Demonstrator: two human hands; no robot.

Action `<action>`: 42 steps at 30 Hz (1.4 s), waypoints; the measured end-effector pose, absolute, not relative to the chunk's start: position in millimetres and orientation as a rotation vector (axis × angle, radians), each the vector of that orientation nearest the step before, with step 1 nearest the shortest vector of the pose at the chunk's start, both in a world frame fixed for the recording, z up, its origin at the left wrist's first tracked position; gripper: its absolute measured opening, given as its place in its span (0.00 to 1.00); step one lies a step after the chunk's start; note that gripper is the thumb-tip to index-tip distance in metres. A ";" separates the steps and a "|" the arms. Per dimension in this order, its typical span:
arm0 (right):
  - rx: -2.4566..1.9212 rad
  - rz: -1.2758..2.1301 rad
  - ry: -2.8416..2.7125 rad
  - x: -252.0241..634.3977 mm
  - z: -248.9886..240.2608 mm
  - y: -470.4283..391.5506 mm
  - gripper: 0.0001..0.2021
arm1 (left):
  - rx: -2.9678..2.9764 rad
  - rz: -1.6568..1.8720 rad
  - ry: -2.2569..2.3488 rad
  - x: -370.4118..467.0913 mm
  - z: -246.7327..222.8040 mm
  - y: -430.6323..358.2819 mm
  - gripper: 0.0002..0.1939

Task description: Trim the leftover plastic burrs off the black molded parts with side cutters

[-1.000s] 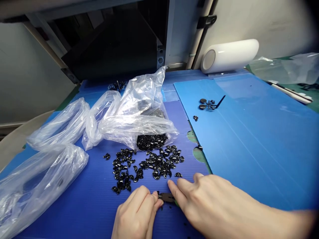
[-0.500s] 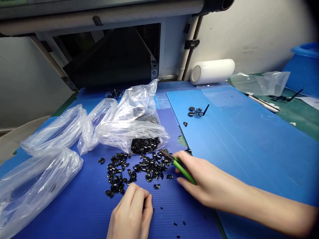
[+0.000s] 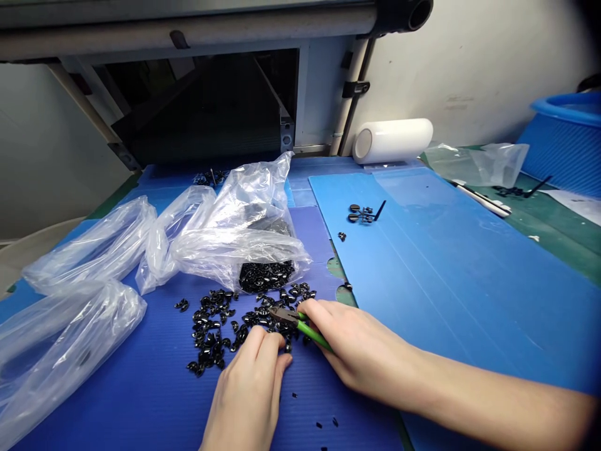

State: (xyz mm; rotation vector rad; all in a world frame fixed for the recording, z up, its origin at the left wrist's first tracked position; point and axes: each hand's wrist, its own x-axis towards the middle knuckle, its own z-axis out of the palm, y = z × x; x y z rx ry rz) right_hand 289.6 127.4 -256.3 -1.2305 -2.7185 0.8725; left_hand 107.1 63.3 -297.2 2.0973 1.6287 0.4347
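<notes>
My right hand (image 3: 361, 341) closes around the green handles of the pliers (image 3: 314, 335), whose dark head reaches over the near side of the loose black pieces (image 3: 213, 313). My left hand (image 3: 248, 382) works beside it, thumb and fingers drawn in close, at the near edge of the same spread; I cannot tell whether they grip a piece. The pliers' tip sits just beyond the left knuckles, leaving me a narrow gap between tool and hand. Ahead, the clear bag (image 3: 256, 188), with more black pieces in its near end, borders the spread, and folded plastic (image 3: 89, 313) hems in the left side. My widest room for moving lies to the right, where the light blue sheet (image 3: 469, 275) stretches away under and past my forearm; its left edge runs from the back of the bench to below my right wrist. On that sheet, toward the far left corner, lie a black sprue (image 3: 364, 214) and a small black cluster (image 3: 342, 237). Beneath both hands is a darker, ribbed blue mat (image 3: 154, 382), with tiny black scraps (image 3: 319, 425) near its front. At the back, a white roll (image 3: 394, 141) rests against the pale wall (image 3: 469, 69), a dark opening (image 3: 201, 113) stands behind a pipe frame (image 3: 188, 34), and a blue basket (image 3: 563, 141) occupies the far right.
</notes>
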 end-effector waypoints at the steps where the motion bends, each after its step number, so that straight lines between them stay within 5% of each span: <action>1: -1.227 0.878 -2.714 290.3 -256.4 127.8 0.12 | 2.103 0.434 1.631 106.3 -298.7 63.6 0.09; 8: -1.176 0.919 -2.687 291.4 -253.4 131.6 0.14 | 2.104 0.463 1.642 108.5 -296.1 65.7 0.05; 17: -1.136 0.882 -2.738 286.4 -253.5 134.6 0.12 | 2.010 0.498 1.618 117.4 -293.5 71.5 0.10; 27: -1.246 0.960 -2.537 313.7 -237.1 133.6 0.16 | 0.594 0.851 0.927 90.9 -251.6 78.8 0.15; 33: -1.414 1.003 -2.513 338.1 -223.8 133.5 0.16 | 1.615 0.475 1.509 117.5 -260.7 87.8 0.04; 35: -1.350 0.952 -2.601 346.9 -223.9 132.2 0.17 | 1.902 0.396 1.538 124.0 -269.0 86.4 0.07; 42: -1.225 0.590 -2.894 357.4 -234.6 123.9 0.21 | 2.088 0.339 1.596 121.6 -283.0 80.2 0.08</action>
